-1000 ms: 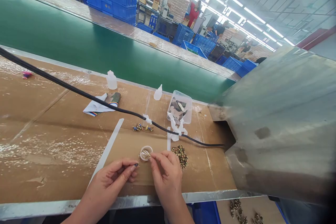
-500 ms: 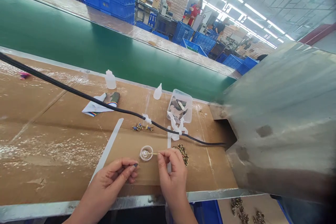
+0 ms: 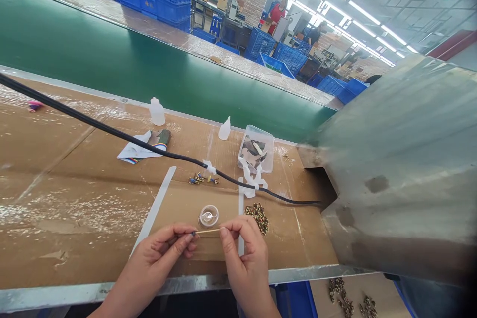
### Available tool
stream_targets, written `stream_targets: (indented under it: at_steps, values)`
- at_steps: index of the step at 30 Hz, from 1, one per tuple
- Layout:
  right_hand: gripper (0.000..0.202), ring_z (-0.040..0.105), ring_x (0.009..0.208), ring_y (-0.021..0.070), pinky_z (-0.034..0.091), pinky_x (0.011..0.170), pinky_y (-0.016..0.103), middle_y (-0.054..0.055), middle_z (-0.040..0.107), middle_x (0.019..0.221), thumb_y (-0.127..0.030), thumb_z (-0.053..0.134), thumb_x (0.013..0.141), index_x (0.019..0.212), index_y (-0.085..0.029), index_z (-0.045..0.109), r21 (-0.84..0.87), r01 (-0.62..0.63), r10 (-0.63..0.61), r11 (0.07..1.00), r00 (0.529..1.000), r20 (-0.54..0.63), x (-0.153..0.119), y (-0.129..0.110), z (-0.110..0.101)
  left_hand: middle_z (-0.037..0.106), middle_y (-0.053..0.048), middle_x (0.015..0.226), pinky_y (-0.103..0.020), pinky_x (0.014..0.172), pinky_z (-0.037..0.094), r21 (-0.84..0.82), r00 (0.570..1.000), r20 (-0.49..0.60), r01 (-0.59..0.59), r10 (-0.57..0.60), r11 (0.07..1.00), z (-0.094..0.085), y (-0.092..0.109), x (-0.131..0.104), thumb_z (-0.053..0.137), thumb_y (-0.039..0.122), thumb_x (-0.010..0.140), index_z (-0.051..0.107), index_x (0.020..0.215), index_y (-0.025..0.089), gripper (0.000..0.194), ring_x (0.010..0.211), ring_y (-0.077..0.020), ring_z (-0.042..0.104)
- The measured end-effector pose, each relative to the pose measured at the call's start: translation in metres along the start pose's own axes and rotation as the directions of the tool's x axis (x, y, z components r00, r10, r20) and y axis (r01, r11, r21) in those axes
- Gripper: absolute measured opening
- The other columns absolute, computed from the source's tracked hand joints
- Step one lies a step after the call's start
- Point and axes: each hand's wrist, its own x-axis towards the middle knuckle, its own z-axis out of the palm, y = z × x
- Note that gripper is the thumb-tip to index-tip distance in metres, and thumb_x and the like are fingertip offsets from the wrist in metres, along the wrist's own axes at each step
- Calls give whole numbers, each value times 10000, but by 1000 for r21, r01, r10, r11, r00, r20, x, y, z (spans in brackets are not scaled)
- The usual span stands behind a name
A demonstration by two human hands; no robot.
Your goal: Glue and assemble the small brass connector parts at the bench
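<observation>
My left hand (image 3: 162,253) pinches a small dark blue piece (image 3: 194,233) between thumb and fingers. Between the thumb and forefinger of my right hand (image 3: 244,253) is a thin wooden stick (image 3: 207,231), its far tip at the blue piece. Just beyond the stick, a small round clear dish (image 3: 208,215) rests on the cardboard. A pile of small brass-coloured parts (image 3: 258,217) lies beyond and right of my right hand. Farther back are a few blue and gold pieces (image 3: 197,178).
A black cable (image 3: 122,136) crosses above the cardboard table (image 3: 93,198). Behind it are two white bottles (image 3: 157,112) (image 3: 224,129), a folded cloth (image 3: 162,138) and a clear box (image 3: 270,151). A metal housing (image 3: 402,174) stands right, a green belt (image 3: 149,64) beyond. A person in red (image 3: 276,14) is far off.
My right hand has brought the stick from the clear dish toward me and left, so its tip now meets the blue piece. My left hand has hardly moved.
</observation>
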Motion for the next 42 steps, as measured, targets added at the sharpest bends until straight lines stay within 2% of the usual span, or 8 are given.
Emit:
stream_targets:
  at_steps: [10, 16, 21, 28, 33, 37, 42]
  values:
    - [124, 570, 803, 174, 433, 723, 296, 26, 596, 819, -189, 516, 907, 841, -210, 619, -66, 45, -42, 997, 999, 34, -1, -2, -3, 752, -16, 805, -254, 665, 596, 4, 1000, 7, -31, 31, 1000, -1, -5, -2, 697, 367, 785, 732, 889, 226, 179, 694, -191, 700]
    - [115, 551, 817, 180, 418, 724, 307, 24, 586, 824, -173, 501, 907, 848, -212, 592, -107, 86, -79, 991, 994, 71, 3, -7, -8, 737, -9, 837, -255, 708, 574, 78, 995, 92, -52, 44, 996, -6, -13, -4, 602, 364, 873, 706, 942, 252, 168, 730, -188, 681]
    - [120, 545, 838, 186, 413, 746, 324, 29, 586, 847, -147, 497, 895, 863, -214, 591, -141, 124, -110, 982, 988, 107, 5, -10, -11, 711, -1, 803, -247, 700, 563, 123, 990, 128, -74, 58, 990, -7, -12, -4, 572, 356, 891, 700, 936, 261, 166, 719, -185, 672]
    - [117, 546, 829, 184, 424, 735, 324, 28, 584, 834, -153, 510, 890, 858, -218, 602, -165, 146, -125, 975, 984, 130, 5, -13, -14, 724, -3, 787, -232, 661, 571, 115, 995, 70, -83, 75, 990, -4, -3, -4, 628, 364, 841, 725, 887, 260, 149, 675, -184, 680]
    - [116, 561, 797, 171, 436, 713, 304, 19, 593, 806, -154, 518, 890, 830, -214, 597, -137, 140, -136, 981, 990, 36, 8, -6, -14, 739, -17, 730, -233, 618, 575, 123, 995, 24, -99, 97, 987, -1, 4, -4, 672, 392, 789, 751, 845, 240, 181, 619, -190, 687]
    - [108, 556, 796, 185, 412, 726, 323, 28, 607, 817, -164, 548, 890, 852, -216, 635, -241, 166, -174, 956, 985, -10, 13, 7, -7, 741, -18, 707, -211, 583, 569, 117, 991, -18, -132, 135, 984, 0, 2, -3, 698, 385, 769, 754, 828, 235, 171, 585, -181, 684]
    - [114, 548, 799, 192, 388, 749, 337, 32, 617, 813, -159, 599, 878, 887, -234, 684, -376, 188, -190, 907, 981, 33, 13, 12, 1, 746, -22, 740, -215, 607, 579, 107, 993, -52, -97, 103, 990, -2, -5, -3, 714, 379, 769, 749, 861, 227, 181, 614, -184, 690]
